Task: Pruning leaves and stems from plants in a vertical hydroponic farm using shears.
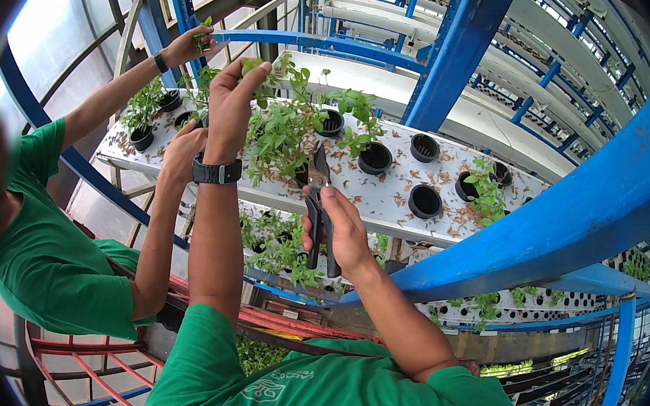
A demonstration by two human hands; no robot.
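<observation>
My left hand (234, 97), with a black watch on its wrist, is raised over the white growing trough and pinches a green leafy sprig (265, 84) between thumb and fingers. In my right hand (341, 228) are bypass pruning shears (320, 173) with black handles. Their blades point up and away from me, over the trough's front part. A bushy herb plant (284, 134) stands just beyond the blades. To its right, another leafy plant (359, 121) leans over a black net pot (375, 158). Whether the blades touch any stem, I cannot tell.
A co-worker in a green shirt (60, 271) stands at my left, one hand (190, 48) holding a cut sprig. Dry brown leaves litter the white trough (338, 189) around several black pots (425, 201). A thick blue beam (534, 223) crosses at right; a red railing (267, 318) runs before me.
</observation>
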